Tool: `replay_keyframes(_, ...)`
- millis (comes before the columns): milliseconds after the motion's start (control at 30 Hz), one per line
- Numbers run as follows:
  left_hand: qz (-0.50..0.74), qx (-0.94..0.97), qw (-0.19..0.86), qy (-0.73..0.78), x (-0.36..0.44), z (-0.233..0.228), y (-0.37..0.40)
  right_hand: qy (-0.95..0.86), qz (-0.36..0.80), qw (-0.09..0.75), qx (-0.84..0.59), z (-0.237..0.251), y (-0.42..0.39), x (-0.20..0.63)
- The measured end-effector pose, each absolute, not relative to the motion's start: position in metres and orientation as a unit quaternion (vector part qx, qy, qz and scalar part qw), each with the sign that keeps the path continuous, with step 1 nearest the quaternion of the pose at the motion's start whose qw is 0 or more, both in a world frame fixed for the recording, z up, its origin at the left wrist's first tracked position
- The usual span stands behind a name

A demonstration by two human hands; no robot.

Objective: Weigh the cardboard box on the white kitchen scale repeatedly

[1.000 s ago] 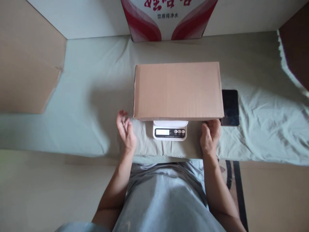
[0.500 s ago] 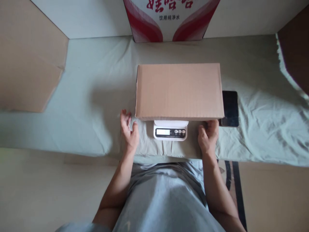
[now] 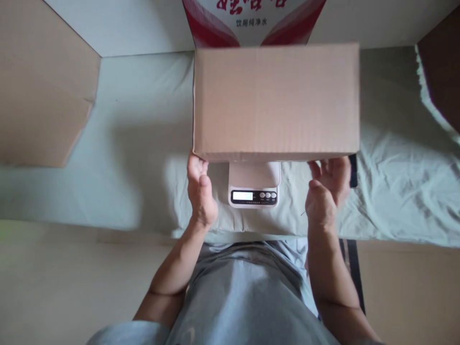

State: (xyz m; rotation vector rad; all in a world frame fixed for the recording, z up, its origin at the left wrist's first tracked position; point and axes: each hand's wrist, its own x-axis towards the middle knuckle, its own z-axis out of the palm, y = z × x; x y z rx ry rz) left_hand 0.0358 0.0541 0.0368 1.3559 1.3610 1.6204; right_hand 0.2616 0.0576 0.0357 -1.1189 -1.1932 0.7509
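Both hands are gripping the box from below.
The left hand (image 3: 200, 191) and right hand (image 3: 325, 191) are clasping the box's (image 3: 276, 100) near bottom corners, holding it above the scale (image 3: 254, 184) on the sheet (image 3: 143, 158).

- The cardboard box (image 3: 276, 101) was held above the kitchen scale (image 3: 254, 184), clear of its platform and covering its rear part.
- The left hand (image 3: 200, 191) was under the box's near left corner, left of the scale.
- The right hand (image 3: 325, 194) was under the near right corner, right of the scale.
- The scale stood on the cloth-covered table (image 3: 136, 143).
- A printed carton (image 3: 251, 21) stood behind the box, against the wall.
- A flattened cardboard sheet (image 3: 39, 91) lay at far left.
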Motion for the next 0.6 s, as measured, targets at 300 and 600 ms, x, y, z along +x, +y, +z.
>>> replay_keyframes(300, 0.620, 0.519, 0.268, 0.524, 0.032, 0.008, 0.147, -0.572, 0.326, 0.594, -0.462, 0.021, 0.137, 0.265)
replay_keyframes(600, 0.577, 0.533, 0.278, 0.554, 0.029, -0.028, 0.154, -0.537, 0.382, 0.598, -0.456, -0.014, 0.147, 0.270)
